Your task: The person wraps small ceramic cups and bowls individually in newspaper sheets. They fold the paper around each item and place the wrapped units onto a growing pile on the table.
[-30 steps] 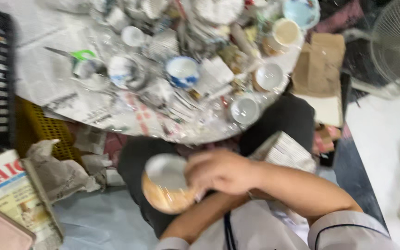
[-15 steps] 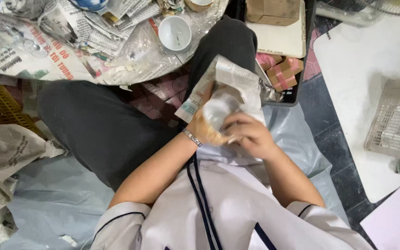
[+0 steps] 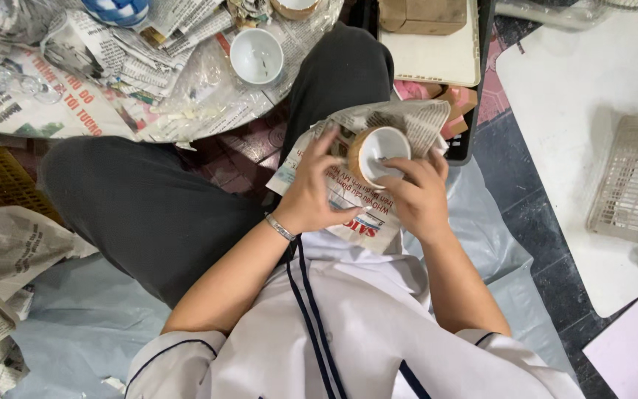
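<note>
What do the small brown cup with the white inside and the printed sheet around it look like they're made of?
Small brown cup with white inside: likely glazed ceramic, as its smooth interior shines. Printed sheet: thin newsprint paper, matte, creased and folding softly. The left hand and right hand press both together.

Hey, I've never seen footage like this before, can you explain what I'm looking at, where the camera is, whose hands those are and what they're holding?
The camera sits on a person's head and looks straight down, so you see their own lap, arms and white shirt. No machine is involved, just two bare hands. The left hand, with a thin bracelet at the wrist, and the right hand together hold a small round cup, brown outside and white inside, against a sheet of printed newspaper lying on the lap. Above the knees is a low surface covered in crumpled newspapers, with an empty white bowl on it. A pale blue plastic sheet covers the floor, and a white wire basket stands at the right.
</note>
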